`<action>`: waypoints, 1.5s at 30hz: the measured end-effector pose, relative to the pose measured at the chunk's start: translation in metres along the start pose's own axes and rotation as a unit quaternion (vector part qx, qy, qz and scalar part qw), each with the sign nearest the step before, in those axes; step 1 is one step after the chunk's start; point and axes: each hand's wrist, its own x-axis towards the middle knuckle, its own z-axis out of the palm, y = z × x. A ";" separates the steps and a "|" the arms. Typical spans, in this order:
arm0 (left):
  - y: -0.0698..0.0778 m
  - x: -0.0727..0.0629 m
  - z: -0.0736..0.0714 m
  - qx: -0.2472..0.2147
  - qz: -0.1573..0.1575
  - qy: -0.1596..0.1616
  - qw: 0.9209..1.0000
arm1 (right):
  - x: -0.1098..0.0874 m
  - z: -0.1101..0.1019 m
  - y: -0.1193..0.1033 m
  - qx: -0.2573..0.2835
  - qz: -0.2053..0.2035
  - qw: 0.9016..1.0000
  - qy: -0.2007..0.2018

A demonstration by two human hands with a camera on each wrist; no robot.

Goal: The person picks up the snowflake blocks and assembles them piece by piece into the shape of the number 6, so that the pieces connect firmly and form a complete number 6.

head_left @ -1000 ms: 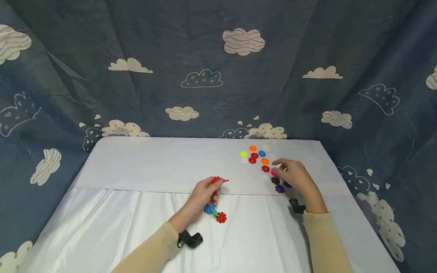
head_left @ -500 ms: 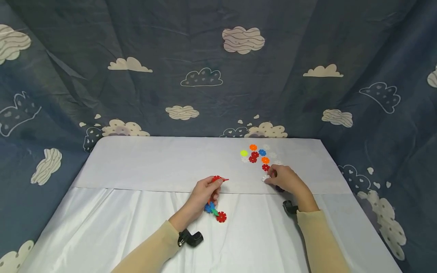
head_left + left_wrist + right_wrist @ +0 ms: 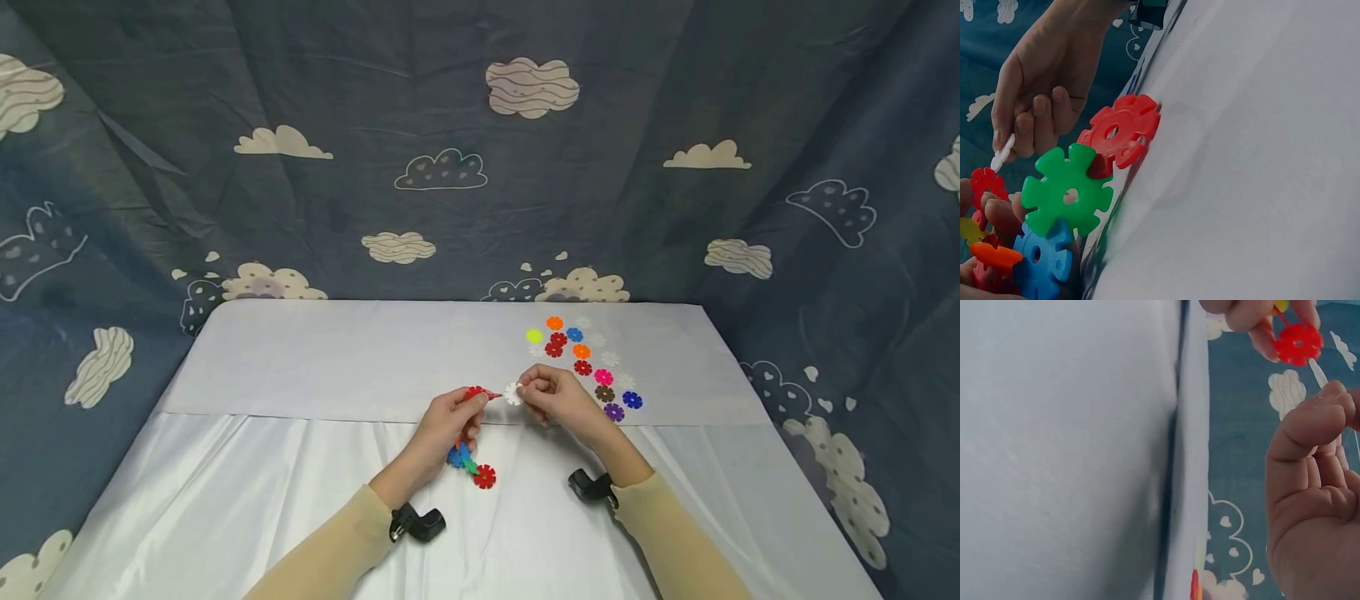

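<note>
My left hand (image 3: 447,427) grips a chain of interlocking plastic flower discs. In the left wrist view a red disc (image 3: 1125,128) forms its free end, joined to a green disc (image 3: 1054,194) and a blue disc (image 3: 1038,265); orange and yellow pieces lie among the fingers. Another red disc (image 3: 1299,344) sticks out past the left fingertips. My right hand (image 3: 564,400) pinches a white flower disc (image 3: 513,393) between thumb and forefinger, edge-on towards that red disc. In the head view a small gap shows between them; in the right wrist view they look close to touching.
Several loose flower discs lie on the white-covered table (image 3: 300,358), right of the hands, among them an orange disc (image 3: 554,322), a yellow disc (image 3: 534,336), a brown disc (image 3: 604,393) and a purple disc (image 3: 613,412). A dark cloud-patterned curtain (image 3: 450,217) stands behind the table.
My right hand has picked up a white disc from the loose ones and carried it left, beside the chain. The left hand and its chain have stayed almost still.
</note>
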 end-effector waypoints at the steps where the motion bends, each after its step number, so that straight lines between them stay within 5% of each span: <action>1: 0.000 0.000 0.000 0.000 0.000 0.000 1.000 | 0.000 0.001 0.001 -0.001 -0.003 1.000 0.001; 45: 0.001 0.000 0.003 0.026 -0.011 -0.019 0.999 | 0.006 0.020 0.007 -0.002 -0.018 1.000 0.015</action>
